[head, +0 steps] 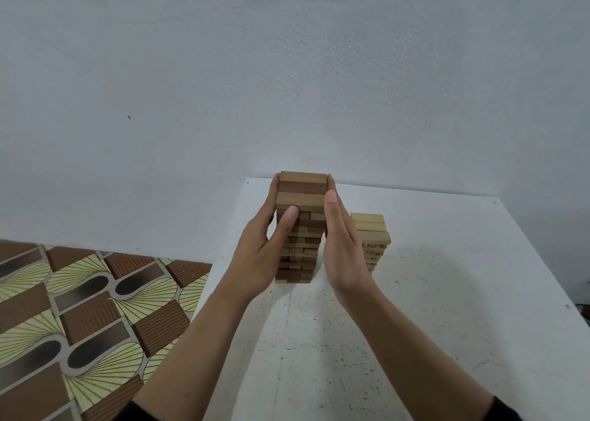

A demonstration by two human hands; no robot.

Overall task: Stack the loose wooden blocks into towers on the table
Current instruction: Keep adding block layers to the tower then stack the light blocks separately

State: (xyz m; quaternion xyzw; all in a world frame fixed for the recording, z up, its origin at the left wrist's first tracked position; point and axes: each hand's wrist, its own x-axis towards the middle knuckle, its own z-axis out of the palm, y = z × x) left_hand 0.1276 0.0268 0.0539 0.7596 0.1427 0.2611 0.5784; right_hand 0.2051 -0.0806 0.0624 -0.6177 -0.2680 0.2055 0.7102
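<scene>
Both forearms reach forward from the bottom edge, converging on the tall tower (301, 197) of wooden blocks, which stands upright on the white bench (447, 293) near its back left corner. A dark sleeve (507, 411) shows at the base of each arm.

The left hand (258, 251) is raised on its edge against the tower's left side, palm turned inward. Its fingers (275, 186) lie straight up along the left face and reach almost to the top layer, while the thumb (292, 213) lies across the front face a few layers below the top. The hand is flat and extended rather than curled into a grip.

The right hand (341, 248) mirrors it on the other side – palm inward, fingers together and straight, pressed flat along the tower's right face with the tips near the top blocks. The thumb (331, 197) lies alongside the front right edge. This hand also grips nothing; it only presses.

The tower sits squeezed between the two palms, its top three blocks lying side by side, the middle one darker.

A shorter tower (372, 229) of paler blocks stands just beside it to the right – partly hidden behind the right hand.

A pale wall (287, 69) rises behind the bench, and a patterned floor (79, 309) shows to the left.
</scene>
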